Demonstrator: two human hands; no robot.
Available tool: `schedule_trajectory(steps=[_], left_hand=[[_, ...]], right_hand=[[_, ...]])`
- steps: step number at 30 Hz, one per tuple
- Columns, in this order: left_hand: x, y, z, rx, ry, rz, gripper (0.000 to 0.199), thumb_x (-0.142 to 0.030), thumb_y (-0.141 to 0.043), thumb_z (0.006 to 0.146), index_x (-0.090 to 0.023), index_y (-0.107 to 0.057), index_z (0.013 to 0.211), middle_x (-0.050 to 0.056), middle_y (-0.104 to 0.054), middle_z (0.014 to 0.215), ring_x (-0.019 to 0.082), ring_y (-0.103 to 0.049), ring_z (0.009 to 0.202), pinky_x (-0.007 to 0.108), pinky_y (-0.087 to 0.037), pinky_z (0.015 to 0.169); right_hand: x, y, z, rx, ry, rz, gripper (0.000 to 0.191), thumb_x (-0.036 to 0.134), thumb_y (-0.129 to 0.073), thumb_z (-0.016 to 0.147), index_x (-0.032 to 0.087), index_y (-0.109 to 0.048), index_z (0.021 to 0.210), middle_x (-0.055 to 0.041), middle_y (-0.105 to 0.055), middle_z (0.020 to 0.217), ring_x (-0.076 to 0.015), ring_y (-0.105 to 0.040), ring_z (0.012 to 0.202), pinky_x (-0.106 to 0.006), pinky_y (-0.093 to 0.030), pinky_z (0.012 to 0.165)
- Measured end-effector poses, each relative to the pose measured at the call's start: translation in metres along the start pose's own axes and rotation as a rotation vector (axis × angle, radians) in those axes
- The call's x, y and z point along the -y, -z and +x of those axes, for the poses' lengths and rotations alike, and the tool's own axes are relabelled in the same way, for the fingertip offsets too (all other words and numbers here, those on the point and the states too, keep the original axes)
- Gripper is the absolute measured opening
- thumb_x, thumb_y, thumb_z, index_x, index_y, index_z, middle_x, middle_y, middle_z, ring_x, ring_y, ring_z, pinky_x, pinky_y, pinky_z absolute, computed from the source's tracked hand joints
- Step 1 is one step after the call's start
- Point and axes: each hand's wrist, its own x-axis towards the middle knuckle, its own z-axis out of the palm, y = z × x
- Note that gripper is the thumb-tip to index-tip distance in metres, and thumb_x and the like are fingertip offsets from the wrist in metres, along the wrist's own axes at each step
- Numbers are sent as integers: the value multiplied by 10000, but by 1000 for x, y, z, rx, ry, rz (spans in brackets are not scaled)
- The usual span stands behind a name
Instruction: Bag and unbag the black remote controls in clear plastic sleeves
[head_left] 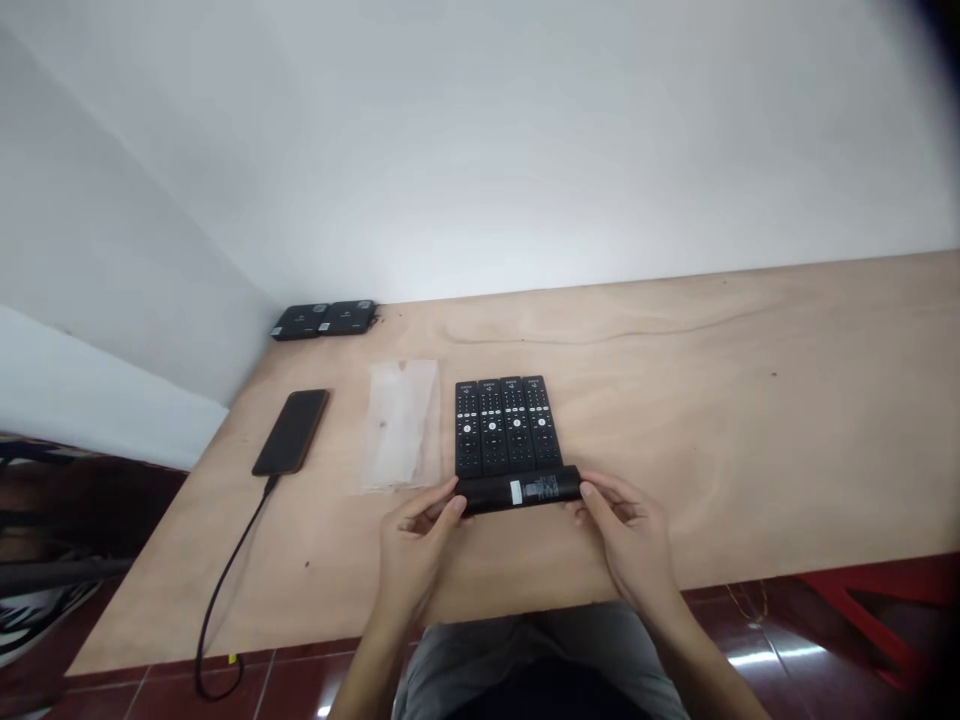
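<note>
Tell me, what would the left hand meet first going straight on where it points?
Past the held remote control, the left hand would likely meet the row's leftmost remote control; depth is unclear.

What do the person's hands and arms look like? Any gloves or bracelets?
Both the left hand and right hand are bare, with no gloves, rings, watches or bracelets to be seen. No sleeves show on the arms. Grey clothing covers the lap.
</note>
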Motion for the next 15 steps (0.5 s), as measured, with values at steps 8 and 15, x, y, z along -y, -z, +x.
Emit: schedule_trajectory(steps=[8,15], left_hand=[[0,2,-2,-34,-2,73,336,-472,-968,829,-212,-929,1039,110,-897,1089,330,-867,992,434,-775,793],[1,3,-3,-38,-14,63,302,-461,-981,806,-211,-930,967,99,-897,1024,324,-863,957,412,-775,741]], right_hand=[[1,2,-1,1,32,-39,352,481,-896,931,195,-891,1136,-76,-859,818,-211,-757,635,-356,-671,646],[2,0,-2,-3,5,-13,337,482,-901,928,195,-902,1105,-36,-785,681,-147,-640,512,-268,-551,485]])
